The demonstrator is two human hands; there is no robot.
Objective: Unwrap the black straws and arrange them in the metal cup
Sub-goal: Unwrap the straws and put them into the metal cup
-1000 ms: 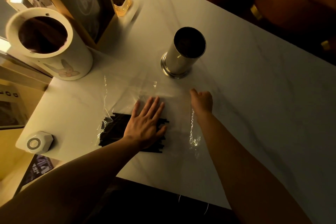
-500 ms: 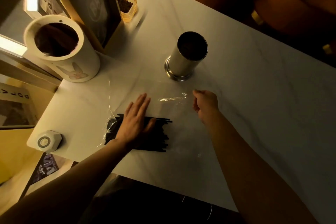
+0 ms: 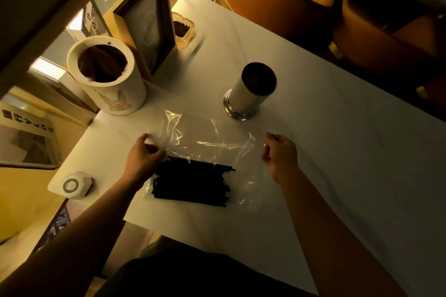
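A flat pile of black straws (image 3: 193, 182) lies on the white marble table (image 3: 337, 176) near its front edge, resting on clear plastic wrap (image 3: 205, 137). The wrap is spread open and lifted between my hands, behind the straws. My left hand (image 3: 142, 154) pinches the wrap's left edge beside the pile's left end. My right hand (image 3: 281, 154) pinches its right edge, off to the right of the straws. The metal cup (image 3: 251, 93) stands upright and dark inside, behind the wrap.
A white cylindrical bin with a rabbit print (image 3: 108, 75) stands at the back left, beside a dark framed sign (image 3: 149, 26) and a glass ashtray (image 3: 182, 30). A small white puck (image 3: 76, 184) sits at the table's left corner. Orange chairs (image 3: 313, 7) stand beyond the table.
My left hand lifted off the straws and took the wrap's left edge. My right hand moved right with the other edge, and the wrap is now pulled open, baring the straws.
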